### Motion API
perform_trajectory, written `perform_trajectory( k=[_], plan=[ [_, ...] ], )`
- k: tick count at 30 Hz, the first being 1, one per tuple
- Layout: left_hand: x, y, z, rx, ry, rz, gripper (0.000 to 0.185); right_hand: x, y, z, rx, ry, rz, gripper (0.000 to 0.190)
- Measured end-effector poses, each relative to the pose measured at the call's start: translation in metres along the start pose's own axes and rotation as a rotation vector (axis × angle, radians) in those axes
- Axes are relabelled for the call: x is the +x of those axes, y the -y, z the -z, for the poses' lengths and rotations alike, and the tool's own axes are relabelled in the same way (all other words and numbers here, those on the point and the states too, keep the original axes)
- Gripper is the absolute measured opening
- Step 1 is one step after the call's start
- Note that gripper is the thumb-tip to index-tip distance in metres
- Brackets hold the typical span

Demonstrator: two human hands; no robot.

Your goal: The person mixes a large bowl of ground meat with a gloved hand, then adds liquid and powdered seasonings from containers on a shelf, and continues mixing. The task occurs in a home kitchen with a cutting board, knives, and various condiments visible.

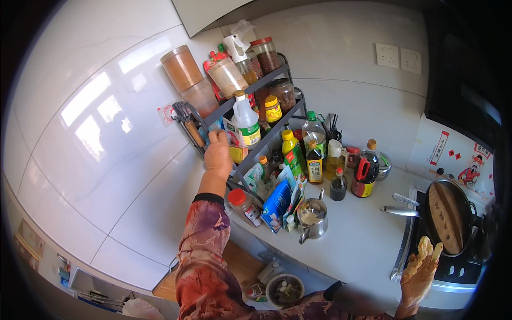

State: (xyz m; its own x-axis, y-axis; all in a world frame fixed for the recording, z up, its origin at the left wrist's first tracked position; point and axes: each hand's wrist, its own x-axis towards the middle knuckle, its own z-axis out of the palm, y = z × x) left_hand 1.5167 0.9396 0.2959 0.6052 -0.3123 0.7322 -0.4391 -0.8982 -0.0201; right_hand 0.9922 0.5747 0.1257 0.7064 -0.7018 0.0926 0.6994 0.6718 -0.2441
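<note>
My left hand (218,154) reaches to the near end of a dark metal spice rack (250,162), its fingers curled at the middle shelf. A light blue package (216,125) shows just beyond the knuckles; whether the fingers grip anything is hidden. Close by are a wooden handle (195,134), a white plastic jug (245,118) with a green label, and a yellow box (239,154). Off to the right, my right hand (420,272) is raised near the stove edge, fingers extended and coated with a yellowish, sticky-looking substance. I see nothing held in it.
A steel pot (312,218) stands on the white counter (356,244), near sauce bottles (315,162) and a red-lidded jar (245,206). A pan with a wooden lid (446,216) sits on the stove (460,276). Below the counter is a bowl of scraps (285,276).
</note>
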Motion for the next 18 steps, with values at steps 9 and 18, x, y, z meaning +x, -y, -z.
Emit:
perform_trajectory(
  k=[9, 18],
  plan=[
    [-0.003, -0.007, 0.011, -0.048, -0.080, -0.033, 0.049, 0.004, -0.012, -0.002, -0.226, 0.020, 0.137, 0.053],
    [0.040, 0.007, 0.054, -0.427, -0.401, 0.229, 0.050, 0.011, -0.025, -0.015, -0.214, 0.052, 0.084, 0.054]
  ],
)
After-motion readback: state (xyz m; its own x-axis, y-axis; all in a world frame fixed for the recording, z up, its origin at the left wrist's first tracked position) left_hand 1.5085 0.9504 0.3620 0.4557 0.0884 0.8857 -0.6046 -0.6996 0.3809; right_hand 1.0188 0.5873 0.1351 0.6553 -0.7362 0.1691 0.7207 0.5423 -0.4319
